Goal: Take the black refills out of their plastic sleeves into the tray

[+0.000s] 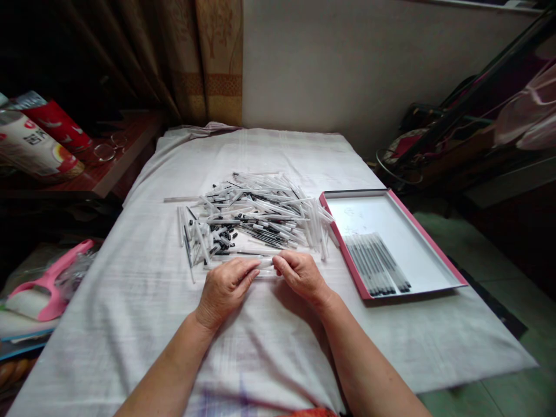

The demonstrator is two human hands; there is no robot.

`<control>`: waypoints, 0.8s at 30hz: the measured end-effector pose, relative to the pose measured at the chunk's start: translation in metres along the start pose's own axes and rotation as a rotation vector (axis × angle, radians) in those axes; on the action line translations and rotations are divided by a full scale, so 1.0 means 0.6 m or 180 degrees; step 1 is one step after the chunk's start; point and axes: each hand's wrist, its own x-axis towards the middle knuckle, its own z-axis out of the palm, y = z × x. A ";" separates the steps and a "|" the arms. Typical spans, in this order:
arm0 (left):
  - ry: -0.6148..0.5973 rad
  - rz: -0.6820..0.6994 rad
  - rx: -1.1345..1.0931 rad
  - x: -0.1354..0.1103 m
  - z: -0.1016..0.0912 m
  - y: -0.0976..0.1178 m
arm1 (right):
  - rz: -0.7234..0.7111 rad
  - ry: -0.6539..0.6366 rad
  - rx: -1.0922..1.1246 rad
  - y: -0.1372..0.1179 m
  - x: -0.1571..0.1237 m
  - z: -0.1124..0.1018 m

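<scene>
My left hand (226, 285) is closed in a pinch on a clear pen barrel (266, 262), close to the near edge of a large pile. At the barrel's right end, where something dark shows, the fingers of my right hand (302, 276) are pinched too. Whatever small part they grip is mostly hidden. Beyond both hands lies the pile of loose pen parts (264, 200), with clear tubes and dark refills mixed together. Small black caps (223, 237) are scattered at its left front. Dark-tipped pens (376, 263) lie side by side in a shallow pink-rimmed box (428, 240) to the right.
A white cloth (252, 150) covers the table. On a wooden side table at left stand a labelled jar (37, 147), a red container (61, 124) and glasses (105, 152). A pink-handled lint roller (52, 284) lies lower left. Wall and curtain (217, 58) stand behind.
</scene>
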 end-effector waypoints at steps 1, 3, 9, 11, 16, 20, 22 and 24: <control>-0.0004 -0.0004 0.0000 0.000 0.000 0.000 | 0.0005 -0.0004 0.0014 0.000 0.000 -0.001; 0.0012 -0.0009 0.0009 0.000 -0.001 -0.001 | -0.0015 0.0013 0.0056 -0.002 -0.001 -0.003; 0.0054 -0.0006 0.0057 -0.001 0.001 -0.006 | 0.0024 -0.0040 0.0299 -0.006 -0.004 -0.009; 0.0039 0.0001 0.0072 -0.002 0.002 -0.006 | 0.0035 -0.0048 0.0236 -0.005 -0.003 -0.008; 0.0013 0.0012 0.0027 -0.003 0.002 -0.005 | -0.0047 0.0024 0.0007 -0.005 -0.001 -0.005; -0.0020 0.0022 -0.0002 -0.003 0.003 -0.004 | -0.0088 0.0046 -0.0064 -0.005 -0.001 -0.002; 0.0012 0.0056 0.0018 -0.002 0.003 -0.004 | -0.0071 0.0045 -0.0104 -0.004 -0.001 -0.002; 0.0089 0.0087 0.0041 -0.001 0.004 -0.004 | -0.0069 0.0055 -0.0147 -0.003 -0.001 -0.002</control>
